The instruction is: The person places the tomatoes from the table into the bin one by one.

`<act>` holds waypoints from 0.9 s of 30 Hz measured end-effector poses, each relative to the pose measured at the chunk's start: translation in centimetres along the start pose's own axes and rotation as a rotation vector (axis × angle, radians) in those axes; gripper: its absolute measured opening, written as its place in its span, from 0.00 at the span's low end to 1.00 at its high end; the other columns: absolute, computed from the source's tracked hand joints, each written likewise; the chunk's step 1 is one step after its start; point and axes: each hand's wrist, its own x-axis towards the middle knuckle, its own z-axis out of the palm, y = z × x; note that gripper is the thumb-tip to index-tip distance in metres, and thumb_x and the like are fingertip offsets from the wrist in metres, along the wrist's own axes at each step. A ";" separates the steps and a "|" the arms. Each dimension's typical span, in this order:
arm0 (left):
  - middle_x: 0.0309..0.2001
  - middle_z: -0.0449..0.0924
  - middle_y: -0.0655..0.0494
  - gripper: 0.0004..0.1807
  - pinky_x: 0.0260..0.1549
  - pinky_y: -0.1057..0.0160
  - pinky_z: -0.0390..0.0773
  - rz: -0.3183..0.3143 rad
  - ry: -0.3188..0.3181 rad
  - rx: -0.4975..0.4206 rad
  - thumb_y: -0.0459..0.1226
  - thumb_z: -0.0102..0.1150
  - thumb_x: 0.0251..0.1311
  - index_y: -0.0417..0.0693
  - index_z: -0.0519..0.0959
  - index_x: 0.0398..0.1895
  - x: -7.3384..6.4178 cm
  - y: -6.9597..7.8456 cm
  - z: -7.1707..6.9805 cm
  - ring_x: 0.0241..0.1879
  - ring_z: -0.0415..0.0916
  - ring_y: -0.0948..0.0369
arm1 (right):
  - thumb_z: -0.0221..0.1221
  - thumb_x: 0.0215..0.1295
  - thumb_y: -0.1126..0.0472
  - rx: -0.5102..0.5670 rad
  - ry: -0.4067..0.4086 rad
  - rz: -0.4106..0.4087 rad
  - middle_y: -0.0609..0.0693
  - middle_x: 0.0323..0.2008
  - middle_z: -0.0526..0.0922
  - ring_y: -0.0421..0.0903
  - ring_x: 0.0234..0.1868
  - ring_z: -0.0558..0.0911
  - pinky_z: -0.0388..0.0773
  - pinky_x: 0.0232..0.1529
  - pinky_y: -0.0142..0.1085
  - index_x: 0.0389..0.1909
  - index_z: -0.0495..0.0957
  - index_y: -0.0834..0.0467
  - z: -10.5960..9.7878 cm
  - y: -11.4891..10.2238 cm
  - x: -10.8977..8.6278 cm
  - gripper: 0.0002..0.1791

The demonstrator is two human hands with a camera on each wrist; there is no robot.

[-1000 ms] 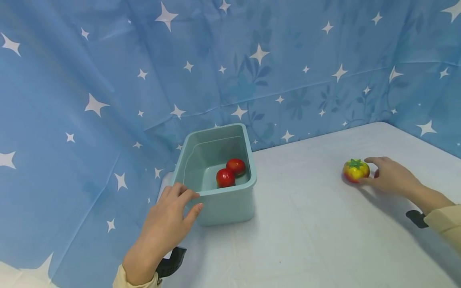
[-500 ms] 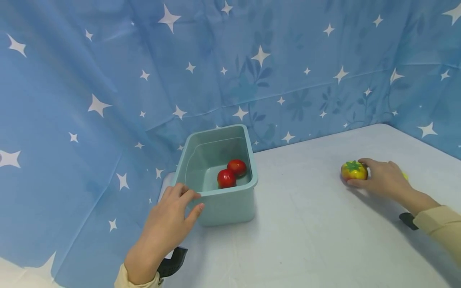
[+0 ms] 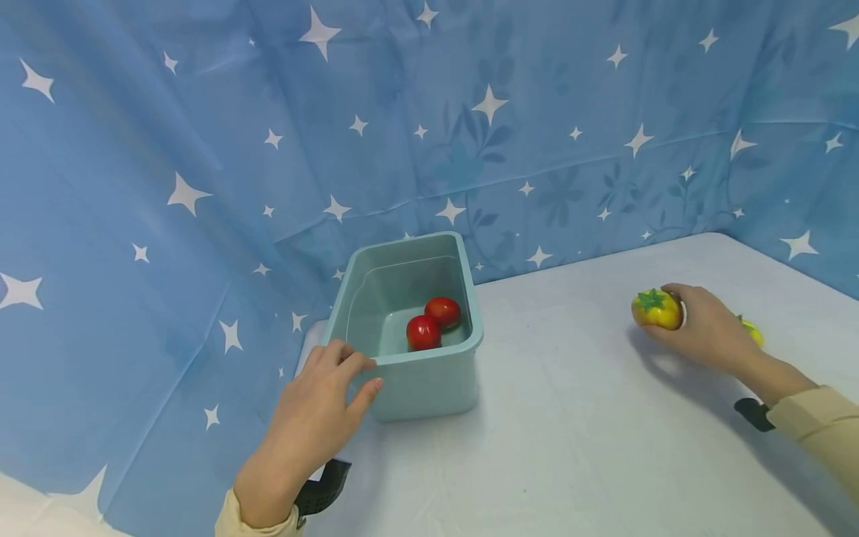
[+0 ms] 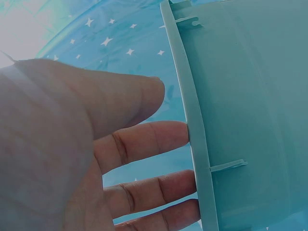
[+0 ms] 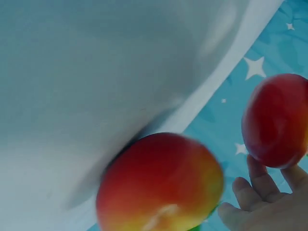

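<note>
My right hand (image 3: 708,328) grips a yellow-and-red toy tomato (image 3: 656,309) with a green star-shaped top, just above the table on the right. In the right wrist view, the red underside of that tomato (image 5: 276,120) shows at the fingertips. A second red-and-yellow tomato (image 5: 161,185) lies on the table, mostly hidden behind my right wrist in the head view. My left hand (image 3: 318,406) touches the near rim of a blue-green plastic bin (image 3: 426,388), its fingertips (image 4: 175,132) against the edge and thumb apart. Two red tomatoes (image 3: 424,333) lie inside the bin.
A white cloth covers the table (image 3: 557,418). Behind it and on the left hangs a blue curtain (image 3: 376,97) with white stars, close to the bin's far side. The bin stands at the table's left part.
My right hand has closed round the yellow-and-red toy tomato and lifted it slightly, moving a little left. Another tomato has come into view behind that wrist. My left hand stays at the bin.
</note>
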 end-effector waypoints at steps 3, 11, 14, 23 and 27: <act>0.43 0.71 0.61 0.12 0.26 0.62 0.71 0.001 0.001 -0.004 0.44 0.65 0.62 0.52 0.83 0.46 0.0 0.0 0.0 0.46 0.67 0.58 | 0.67 0.59 0.43 0.033 0.017 -0.013 0.72 0.55 0.67 0.66 0.50 0.69 0.69 0.46 0.63 0.65 0.59 0.73 0.0 -1.1 0.0 0.47; 0.43 0.71 0.61 0.12 0.27 0.61 0.72 -0.002 0.001 -0.001 0.44 0.65 0.62 0.52 0.83 0.46 0.0 0.0 0.0 0.45 0.67 0.58 | 0.68 0.59 0.50 0.105 0.059 -0.086 0.70 0.57 0.66 0.63 0.51 0.69 0.70 0.46 0.61 0.67 0.60 0.69 -0.1 -4.5 -0.2 0.43; 0.43 0.71 0.61 0.12 0.28 0.61 0.72 -0.001 0.000 0.002 0.44 0.65 0.62 0.52 0.83 0.46 0.0 0.0 0.0 0.45 0.66 0.58 | 0.69 0.58 0.54 0.138 0.081 -0.133 0.68 0.56 0.67 0.61 0.49 0.69 0.70 0.44 0.57 0.66 0.61 0.69 0.1 -5.9 -0.2 0.42; 0.43 0.71 0.60 0.13 0.30 0.61 0.73 -0.011 -0.004 0.008 0.45 0.65 0.62 0.52 0.83 0.47 0.0 0.0 0.0 0.44 0.66 0.59 | 0.69 0.57 0.62 0.257 0.060 -0.172 0.66 0.58 0.63 0.60 0.54 0.69 0.76 0.48 0.59 0.67 0.59 0.66 0.7 -9.9 -0.2 0.41; 0.44 0.71 0.60 0.13 0.30 0.61 0.73 -0.015 -0.007 0.008 0.44 0.65 0.62 0.52 0.83 0.47 0.1 0.2 0.0 0.44 0.66 0.58 | 0.70 0.56 0.63 0.301 0.056 -0.180 0.66 0.59 0.62 0.62 0.55 0.69 0.77 0.47 0.59 0.68 0.58 0.66 1.0 -11.3 -0.2 0.42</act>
